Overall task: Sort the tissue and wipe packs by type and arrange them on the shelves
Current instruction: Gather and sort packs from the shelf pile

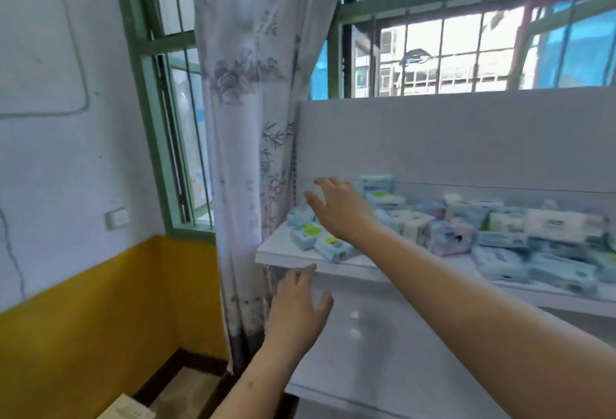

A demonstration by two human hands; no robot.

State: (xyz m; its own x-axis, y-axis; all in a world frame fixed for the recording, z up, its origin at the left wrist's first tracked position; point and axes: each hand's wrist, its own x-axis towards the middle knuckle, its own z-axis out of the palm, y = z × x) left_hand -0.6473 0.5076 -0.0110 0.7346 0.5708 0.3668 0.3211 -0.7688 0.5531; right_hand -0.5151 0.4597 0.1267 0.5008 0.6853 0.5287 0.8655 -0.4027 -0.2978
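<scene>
Below the shelf's (286, 253) front edge, the left hand (298, 310) hangs with fingers spread wide, holding nothing, just beside the curtain (248, 118). Above it, the right hand (336, 208) hovers with fingers spread and empty over small packs (318, 241) at the shelf's left end. Further right, mixed tissue and wipe packs (520, 238) lie heaped across the shelf.

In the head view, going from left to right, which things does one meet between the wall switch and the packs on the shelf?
Wall switch → green window frame → printed curtain → right hand over the shelf → pink pack → white pack.
</scene>
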